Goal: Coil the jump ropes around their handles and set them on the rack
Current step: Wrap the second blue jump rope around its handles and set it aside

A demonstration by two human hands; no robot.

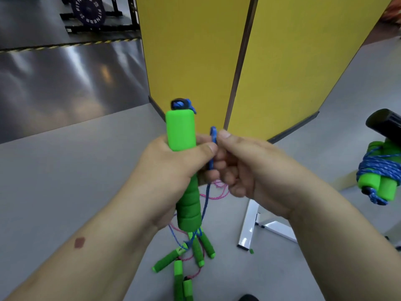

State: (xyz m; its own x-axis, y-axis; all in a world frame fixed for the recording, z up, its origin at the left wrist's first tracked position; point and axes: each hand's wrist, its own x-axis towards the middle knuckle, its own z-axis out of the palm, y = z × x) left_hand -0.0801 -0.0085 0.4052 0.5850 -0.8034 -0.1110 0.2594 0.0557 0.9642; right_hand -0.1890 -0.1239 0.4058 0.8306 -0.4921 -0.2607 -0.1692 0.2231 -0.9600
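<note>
gripping a pair of green foam handles (184, 153) upright, the left hand (173, 168) has its fingers and thumb curled round them near the top, with the lower ends sticking out below the palm. the right hand (240, 164) sits just beside it, touching, and pinches a short loop of the blue rope (213, 137) between thumb and forefinger, its other fingers curled in. the blue rope runs down from that pinch past the handles toward the floor, and another bit of it shows at the black cap on top of the handles.

below the hands, on the grey floor (65, 170), lies a loose heap of other jump ropes (186, 261): green handles pointing different ways, tangled with pink and blue cord.

to the right, a coiled jump rope (382, 177) with blue rope wound round its green handles hangs tilted under a black bar (384, 124); how it is held there cannot be told. a white metal frame foot (249, 227) stands on the floor between the hands and that bundle.

further off stand yellow panels (217, 51), and far left a black weight plate (89, 9) on a dark rack.
</note>
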